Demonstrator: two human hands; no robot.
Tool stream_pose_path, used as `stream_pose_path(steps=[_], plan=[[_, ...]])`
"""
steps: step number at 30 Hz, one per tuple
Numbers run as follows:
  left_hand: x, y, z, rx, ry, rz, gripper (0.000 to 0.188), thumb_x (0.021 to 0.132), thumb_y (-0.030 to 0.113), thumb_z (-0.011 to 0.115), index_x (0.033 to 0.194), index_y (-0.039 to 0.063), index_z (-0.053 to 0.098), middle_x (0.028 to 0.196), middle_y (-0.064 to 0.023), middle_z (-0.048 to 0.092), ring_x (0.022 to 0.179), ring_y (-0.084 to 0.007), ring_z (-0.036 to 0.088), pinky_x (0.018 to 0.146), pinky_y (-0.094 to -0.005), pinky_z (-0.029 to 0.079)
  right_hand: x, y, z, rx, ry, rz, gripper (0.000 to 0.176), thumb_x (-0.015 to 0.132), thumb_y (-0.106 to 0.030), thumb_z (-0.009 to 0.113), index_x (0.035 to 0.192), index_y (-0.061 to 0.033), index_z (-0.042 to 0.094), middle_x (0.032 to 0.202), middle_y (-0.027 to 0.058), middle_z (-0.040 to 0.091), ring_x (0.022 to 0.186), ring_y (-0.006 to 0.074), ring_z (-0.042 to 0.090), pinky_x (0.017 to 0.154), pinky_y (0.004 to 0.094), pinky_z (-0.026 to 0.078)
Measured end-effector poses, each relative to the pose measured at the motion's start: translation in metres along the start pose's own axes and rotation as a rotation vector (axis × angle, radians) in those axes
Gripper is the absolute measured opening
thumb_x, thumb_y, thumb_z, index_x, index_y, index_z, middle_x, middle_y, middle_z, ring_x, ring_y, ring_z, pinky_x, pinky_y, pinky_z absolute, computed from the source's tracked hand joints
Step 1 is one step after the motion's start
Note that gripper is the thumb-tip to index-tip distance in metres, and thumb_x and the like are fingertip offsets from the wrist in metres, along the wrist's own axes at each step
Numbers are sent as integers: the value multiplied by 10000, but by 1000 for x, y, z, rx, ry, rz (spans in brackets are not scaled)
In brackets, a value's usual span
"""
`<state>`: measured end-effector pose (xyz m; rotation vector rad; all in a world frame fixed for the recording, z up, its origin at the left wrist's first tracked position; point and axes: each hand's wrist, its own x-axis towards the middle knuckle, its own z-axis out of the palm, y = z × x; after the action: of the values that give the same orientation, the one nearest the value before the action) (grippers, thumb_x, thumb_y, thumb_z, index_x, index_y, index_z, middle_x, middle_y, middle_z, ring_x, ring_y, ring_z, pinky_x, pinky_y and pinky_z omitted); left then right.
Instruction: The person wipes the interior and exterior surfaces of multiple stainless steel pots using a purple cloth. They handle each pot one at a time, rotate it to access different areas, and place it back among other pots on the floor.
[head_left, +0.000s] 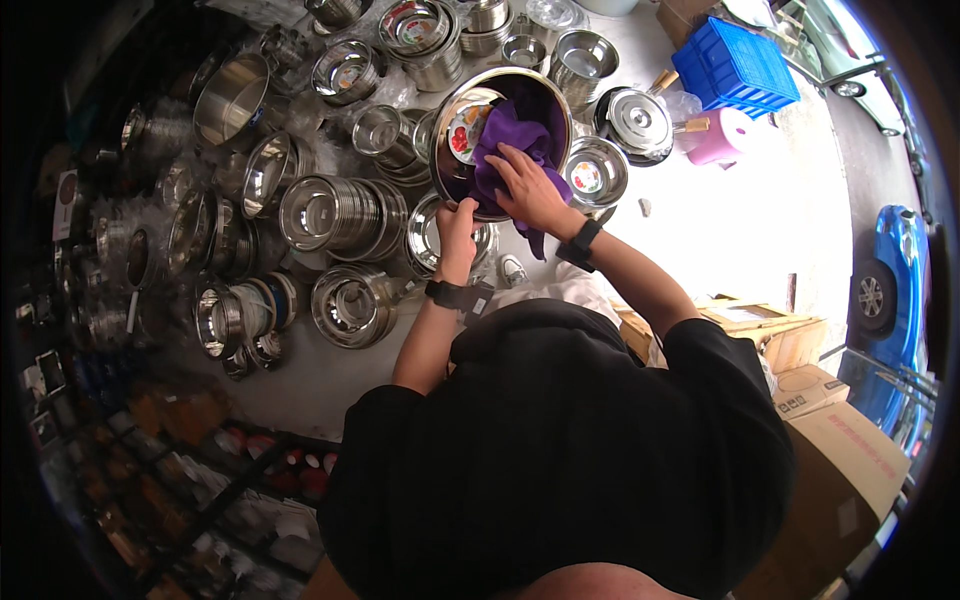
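Observation:
A wide stainless steel basin (450, 82) is tilted up in front of me, its inside facing my body. My left hand (456, 229) grips the near rim, thumb on top. Inside the basin lies a crumpled purple cloth (517, 127), and my right hand (527, 184) presses on it with fingers spread. One end of the cloth hangs over the near rim. A round floral label (466, 135) shows on the basin's bottom, partly covered by the cloth. Below the held basin, a steel bowl (426, 240) sits on the floor, partly hidden by my left hand.
Stacked steel basins (330, 214) and pots crowd the floor to the left and ahead. To the right are a lidded pan (639, 120), a blue plastic crate (735, 67) and a pink stool (721, 136). A cardboard box (847, 450) and wooden crate (787, 337) stand close by my right side.

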<state>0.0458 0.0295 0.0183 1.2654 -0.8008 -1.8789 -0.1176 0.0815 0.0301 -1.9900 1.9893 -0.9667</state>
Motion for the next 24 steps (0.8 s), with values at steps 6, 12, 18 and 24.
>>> stream_pose_path(steps=[6, 12, 18, 24], plan=[[-2, 7, 12, 153, 42, 82, 265, 708, 5, 625, 778, 122, 397, 672, 41, 376, 524, -72, 370, 448, -259, 366, -14, 33, 7, -388, -49, 16, 522, 837, -274, 587, 1334, -136, 511, 1450, 135, 423, 1321, 350, 394, 1102, 629, 213], [2, 7, 6, 101, 10, 10, 205, 747, 8, 620, 803, 104, 448, 771, -28, 541, 682, -153, 581, 556, -319, 505, -20, 37, 5, -194, -186, -51, 431, 888, -391, 582, 1204, -98, 590, 1341, 163, 528, 1272, 354, 457, 1115, 527, 269], [12, 8, 1, 7, -58, -10, 165, 758, 9, 612, 892, 59, 530, 835, -71, 616, 706, -207, 655, 616, -341, 573, -18, 12, 5, 61, -333, -262, 787, 770, -519, 701, 1372, -82, 443, 1430, 224, 427, 1297, 392, 432, 1086, 475, 330], [3, 21, 7, 131, 18, 47, 272, 717, -27, 605, 769, 123, 384, 697, 21, 380, 535, -109, 385, 476, -276, 406, -4, 67, -23, -618, -272, -352, 407, 817, -206, 566, 1192, -49, 560, 1328, 166, 514, 1294, 317, 430, 1142, 540, 218]])
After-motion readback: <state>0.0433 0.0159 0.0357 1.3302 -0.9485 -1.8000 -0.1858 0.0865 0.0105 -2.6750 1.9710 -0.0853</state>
